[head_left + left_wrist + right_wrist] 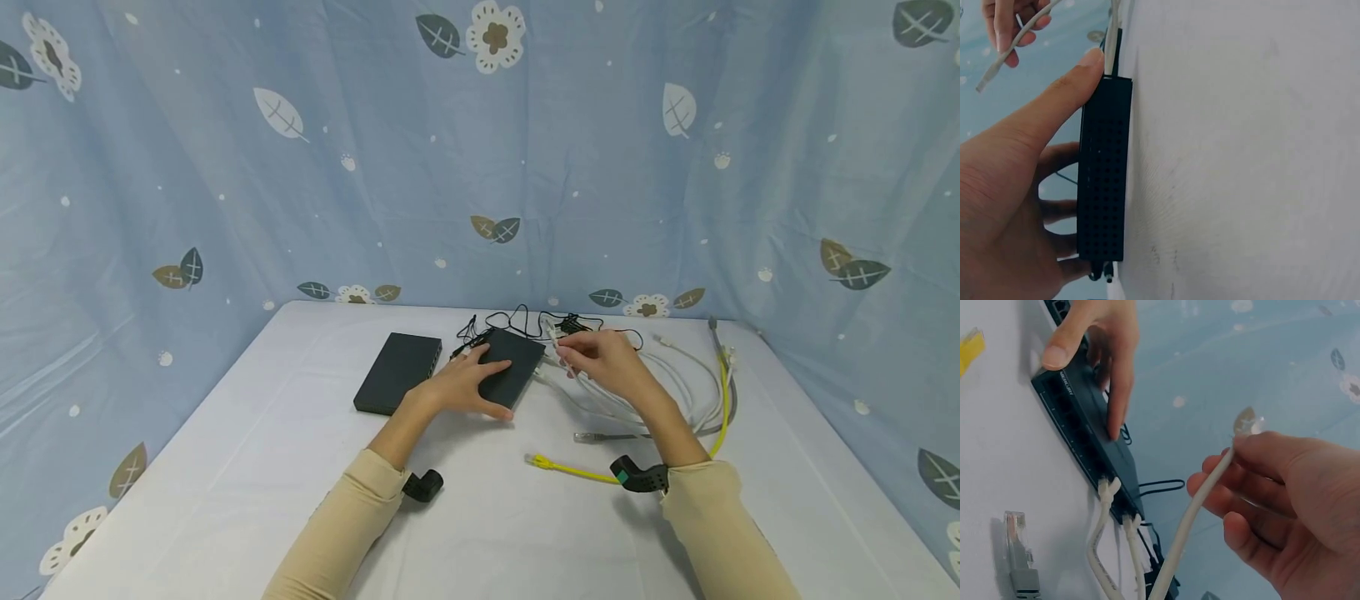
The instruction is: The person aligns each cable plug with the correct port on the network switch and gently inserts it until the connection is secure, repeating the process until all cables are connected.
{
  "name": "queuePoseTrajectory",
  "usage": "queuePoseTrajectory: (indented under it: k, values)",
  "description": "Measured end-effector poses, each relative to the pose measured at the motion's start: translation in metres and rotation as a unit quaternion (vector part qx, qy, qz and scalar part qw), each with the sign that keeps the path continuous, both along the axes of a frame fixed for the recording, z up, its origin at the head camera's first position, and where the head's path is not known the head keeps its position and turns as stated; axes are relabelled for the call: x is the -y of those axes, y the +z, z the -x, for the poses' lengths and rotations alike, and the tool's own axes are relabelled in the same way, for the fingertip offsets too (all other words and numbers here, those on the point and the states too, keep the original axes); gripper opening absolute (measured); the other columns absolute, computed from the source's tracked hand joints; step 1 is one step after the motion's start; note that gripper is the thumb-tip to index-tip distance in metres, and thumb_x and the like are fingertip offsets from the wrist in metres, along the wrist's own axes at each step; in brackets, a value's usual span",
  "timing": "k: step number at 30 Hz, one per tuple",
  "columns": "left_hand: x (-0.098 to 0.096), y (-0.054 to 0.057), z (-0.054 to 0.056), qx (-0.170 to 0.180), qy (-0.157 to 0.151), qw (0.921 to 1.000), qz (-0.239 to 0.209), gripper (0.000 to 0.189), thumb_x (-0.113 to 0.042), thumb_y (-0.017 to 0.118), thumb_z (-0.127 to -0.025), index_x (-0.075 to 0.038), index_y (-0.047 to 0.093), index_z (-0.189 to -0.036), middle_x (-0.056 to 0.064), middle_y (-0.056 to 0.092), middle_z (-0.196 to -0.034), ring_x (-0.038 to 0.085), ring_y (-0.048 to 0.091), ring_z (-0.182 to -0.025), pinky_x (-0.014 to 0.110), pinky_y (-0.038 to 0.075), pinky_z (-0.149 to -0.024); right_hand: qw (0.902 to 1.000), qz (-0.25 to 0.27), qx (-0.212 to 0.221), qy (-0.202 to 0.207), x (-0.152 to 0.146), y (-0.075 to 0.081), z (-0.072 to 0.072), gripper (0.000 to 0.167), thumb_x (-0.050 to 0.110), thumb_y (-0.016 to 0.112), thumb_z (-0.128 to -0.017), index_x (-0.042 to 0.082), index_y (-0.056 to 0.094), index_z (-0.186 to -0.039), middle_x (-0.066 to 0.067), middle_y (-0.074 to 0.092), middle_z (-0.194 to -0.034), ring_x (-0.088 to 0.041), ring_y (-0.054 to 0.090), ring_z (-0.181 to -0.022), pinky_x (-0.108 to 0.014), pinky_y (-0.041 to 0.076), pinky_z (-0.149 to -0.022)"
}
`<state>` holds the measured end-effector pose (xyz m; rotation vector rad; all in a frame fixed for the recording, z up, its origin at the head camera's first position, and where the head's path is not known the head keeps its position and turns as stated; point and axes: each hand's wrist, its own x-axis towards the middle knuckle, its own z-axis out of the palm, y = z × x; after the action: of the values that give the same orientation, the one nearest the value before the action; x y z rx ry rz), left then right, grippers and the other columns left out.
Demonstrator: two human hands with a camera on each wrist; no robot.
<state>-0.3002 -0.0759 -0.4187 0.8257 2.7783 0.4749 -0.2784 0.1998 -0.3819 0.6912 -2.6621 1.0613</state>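
Observation:
My left hand [459,386] rests with spread fingers on top of a black network switch [521,360], its thumb at the near corner. Two white network cables [1099,547] are plugged side by side into the switch's port row in the right wrist view. To the right of the switch, my right hand [613,364] pinches another white network cable [1186,519] near its end, between thumb and fingers. This cable's clear plug [1249,428] shows beyond the fingertips, raised and apart from the switch.
A second black switch [397,372] lies left of my left hand. Tangled black power cords [517,317] run behind the switches. A yellow cable [581,473] and a grey cable [600,437] lie nearer on the white table [480,533], with looped white cables on the right.

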Motion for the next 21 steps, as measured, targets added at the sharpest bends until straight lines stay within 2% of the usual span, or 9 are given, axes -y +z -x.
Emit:
queuePoseTrajectory:
  k: [5,13,14,17,20,21]
  values:
    - [0.0034,0.0011,0.0025,0.012,-0.010,0.9997,-0.021,0.090,-0.063,0.075,-0.076,-0.032,0.038,-0.152,0.014,0.010,-0.166,0.045,0.014,-0.150,0.065,0.020,-0.116,0.9997,0.003,0.013,0.022,0.0018,-0.0020,0.0009,0.028,0.023,0.062,-0.098,0.004,0.072,-0.115,-0.008,0.073,-0.084,-0.017,0.067,-0.064,-0.025,0.052,-0.063]
    - [0.0059,0.0010,0.0061,0.028,-0.011,0.9989,-0.037,0.088,-0.063,0.076,-0.075,-0.034,0.041,-0.150,0.011,0.010,-0.166,0.041,0.014,-0.151,0.066,0.024,-0.114,0.9987,-0.033,0.027,0.028,0.0051,-0.0038,0.0011,0.012,0.018,0.067,-0.094,0.012,0.075,-0.100,-0.006,0.073,-0.083,-0.019,0.065,-0.061,-0.027,0.049,-0.054]
    - [0.0060,0.0009,0.0066,0.029,-0.011,0.9988,-0.037,0.088,-0.063,0.076,-0.075,-0.034,0.041,-0.150,0.011,0.010,-0.166,0.041,0.013,-0.151,0.065,0.024,-0.115,0.9985,-0.039,0.029,0.024,0.0051,-0.0042,0.0009,0.010,0.018,0.068,-0.093,0.013,0.075,-0.098,-0.005,0.073,-0.081,-0.018,0.065,-0.061,-0.027,0.048,-0.060]
    - [0.0061,0.0002,0.0076,0.031,-0.012,0.9987,-0.038,0.088,-0.063,0.076,-0.075,-0.034,0.041,-0.150,0.011,0.010,-0.166,0.040,0.013,-0.151,0.065,0.024,-0.115,0.9976,-0.057,0.034,0.020,0.0053,-0.0069,0.0008,0.009,0.017,0.069,-0.091,0.012,0.075,-0.095,-0.002,0.073,-0.077,-0.012,0.064,-0.062,-0.028,0.049,-0.063]
    - [0.0059,-0.0001,0.0082,0.033,-0.013,0.9987,-0.037,0.088,-0.063,0.076,-0.075,-0.034,0.041,-0.150,0.011,0.010,-0.166,0.039,0.013,-0.152,0.064,0.024,-0.115,0.9965,-0.071,0.039,0.022,0.0060,-0.0090,0.0005,0.010,0.017,0.070,-0.090,0.010,0.076,-0.094,0.002,0.072,-0.075,-0.007,0.063,-0.063,-0.026,0.050,-0.065]
    - [0.0059,-0.0001,0.0083,0.033,-0.012,0.9987,-0.037,0.088,-0.063,0.076,-0.074,-0.034,0.041,-0.150,0.011,0.010,-0.166,0.039,0.013,-0.152,0.064,0.024,-0.115,0.9962,-0.075,0.039,0.024,0.0063,-0.0097,0.0006,0.010,0.017,0.070,-0.090,0.009,0.076,-0.095,0.003,0.072,-0.076,-0.006,0.063,-0.064,-0.026,0.052,-0.060]
